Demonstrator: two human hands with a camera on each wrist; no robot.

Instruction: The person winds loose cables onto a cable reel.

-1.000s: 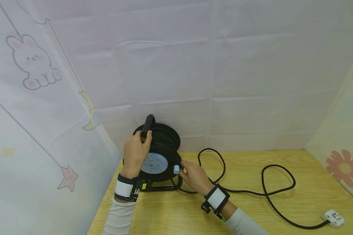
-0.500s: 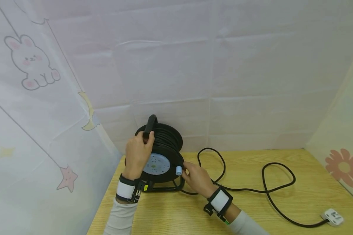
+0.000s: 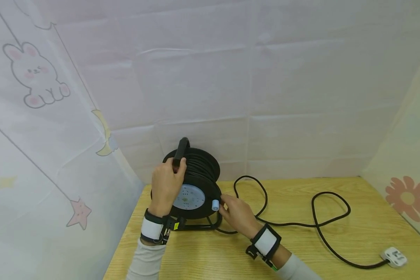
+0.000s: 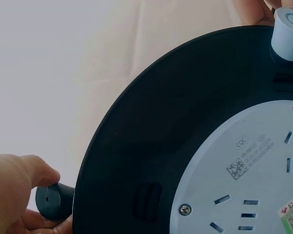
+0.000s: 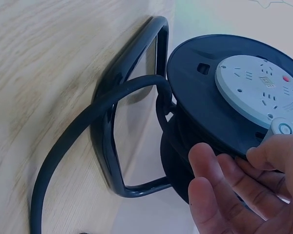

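Observation:
A black cable reel [image 3: 212, 190] with a pale blue socket face [image 3: 189, 197] stands at the table's back left. Its face shows large in the left wrist view. My left hand [image 3: 166, 184] grips the near end of the black carrying handle [image 3: 182, 149] on top. At the reel's right edge, my right hand [image 3: 239, 214] pinches the rim beside the pale blue winding knob [image 3: 215, 205]. In the right wrist view the thumb is by the knob [image 5: 284, 128], with fingers behind the rim. Black cable is wound on the drum.
A loose length of black cable [image 3: 290, 224] runs rightward in loops across the wooden table [image 3: 203, 256], ending in a white plug [image 3: 394, 257] at the front right. The tubular stand [image 5: 107, 131] sits under the reel. A cloth-covered wall [image 3: 196, 97] rises behind.
The reel has shifted slightly to the right, along with both hands. The knob stays in the same place on the reel's face. The plug and loose cable loops lie as before.

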